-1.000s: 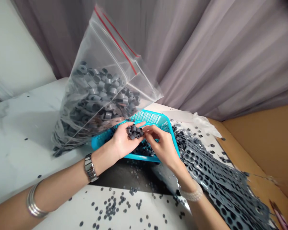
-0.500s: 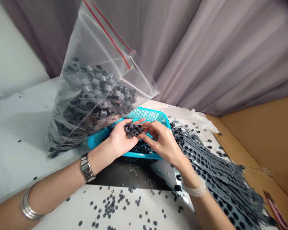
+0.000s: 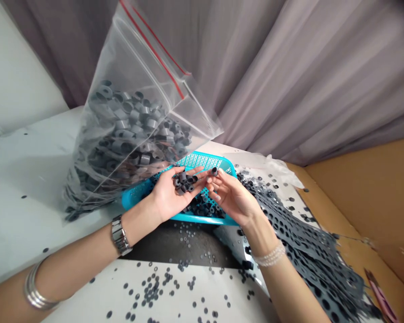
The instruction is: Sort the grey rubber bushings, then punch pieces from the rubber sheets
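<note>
Small dark grey rings (image 3: 183,183) heaped on the open left hand (image 3: 170,195), fingers slightly apart and curled, the heap just below the fingertips. One single ring (image 3: 214,171) at the tips of the right hand (image 3: 230,194), apparently pinched between thumb and forefinger, just right of the heap. Right hand now apart from the heap, no longer against it. Beneath both hands, a teal perforated plastic basket (image 3: 188,218); behind it, a zip-top bag (image 3: 131,58) of more rings.

Turquoise lattice basket (image 3: 197,160), rings (image 3: 183,181) seemingly dark grey
</note>
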`<state>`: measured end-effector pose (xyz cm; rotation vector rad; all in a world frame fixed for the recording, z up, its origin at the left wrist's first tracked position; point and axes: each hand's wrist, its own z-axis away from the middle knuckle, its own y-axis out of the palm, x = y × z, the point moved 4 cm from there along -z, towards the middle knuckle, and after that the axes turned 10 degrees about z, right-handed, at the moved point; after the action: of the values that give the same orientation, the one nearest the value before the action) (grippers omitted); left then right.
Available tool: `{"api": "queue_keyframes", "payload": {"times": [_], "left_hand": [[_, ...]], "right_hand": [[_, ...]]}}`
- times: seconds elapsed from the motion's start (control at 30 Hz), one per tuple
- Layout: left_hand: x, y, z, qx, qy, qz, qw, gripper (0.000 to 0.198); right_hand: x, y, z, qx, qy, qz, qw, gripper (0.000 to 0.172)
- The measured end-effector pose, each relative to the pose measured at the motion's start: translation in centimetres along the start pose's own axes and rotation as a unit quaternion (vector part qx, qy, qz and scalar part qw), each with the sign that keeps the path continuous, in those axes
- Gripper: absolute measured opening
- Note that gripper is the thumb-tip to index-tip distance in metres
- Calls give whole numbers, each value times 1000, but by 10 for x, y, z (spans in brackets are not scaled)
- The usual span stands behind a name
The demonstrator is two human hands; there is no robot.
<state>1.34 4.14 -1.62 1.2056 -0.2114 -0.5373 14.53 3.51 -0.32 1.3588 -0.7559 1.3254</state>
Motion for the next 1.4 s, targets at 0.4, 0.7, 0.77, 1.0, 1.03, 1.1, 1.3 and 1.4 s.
{"api": "queue_keyframes", "payload": {"times": [0.4, 0.7, 0.77, 1.0, 1.03, 1.1, 1.3, 1.4], "left_hand": [[2, -6, -4, 26, -32, 17, 999, 54], [1, -8, -5, 33, -29, -24, 999, 48], [1, -8, -4, 34, -28, -26, 999, 49], [1, -8, -4, 29, -19, -10, 999, 53], [1, -7, -4, 30, -15, -8, 999, 53], [0, -6, -3, 27, -8, -10, 1000, 52], [-3, -4, -3, 4, 11, -41, 999, 44], [-3, -6, -4, 12, 17, -37, 999, 45]], "right_hand": [[2, -20, -6, -140, -41, 5, 989, 13], [15, 10, 7, -171, -177, 463, 852, 13], [14, 7, 7, -174, -181, 494, 833, 14], [13, -4, 2, -162, -160, 507, 831, 19], [15, -3, 4, -170, -168, 511, 826, 21], [19, 3, 8, -174, -197, 530, 806, 22], [21, 25, 15, -105, -237, 617, 743, 19], [19, 22, 13, -105, -219, 610, 754, 18]]}}
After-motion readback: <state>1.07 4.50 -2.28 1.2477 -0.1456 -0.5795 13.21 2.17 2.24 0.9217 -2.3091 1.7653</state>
